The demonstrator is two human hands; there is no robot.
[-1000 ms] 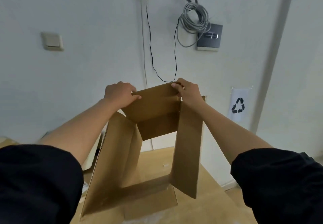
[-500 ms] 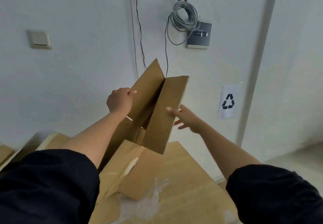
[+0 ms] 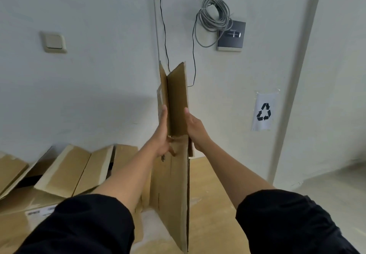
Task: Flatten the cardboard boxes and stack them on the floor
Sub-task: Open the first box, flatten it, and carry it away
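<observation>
1. Where both palms meet it, pressed nearly flat and held upright on edge: one brown corrugated cardboard box (image 3: 174,174), matte, its panels folded together into a narrow slab.
2. Flaps at the top splayed slightly apart in a thin V, with raw fluted edges showing.
3. Left hand (image 3: 163,134) flat against the left face, fingers straight and pointing up, thumb across the front near a crease.
4. Right hand (image 3: 195,129) flat against the right face, fingers extended, pressing inward; neither hand curled round the board.
5. Held above a large flattened cardboard sheet (image 3: 210,194), tan and scuffed with pale torn patches.
6. Left of the sheet, leaning against the white wall (image 3: 99,95): more boxes (image 3: 65,172) with pale tape strips along the flaps.
7. On the wall: a beige switch (image 3: 53,41), a coil of grey cable (image 3: 214,14), a dark panel (image 3: 231,35) and a recycling sign (image 3: 263,112).
</observation>
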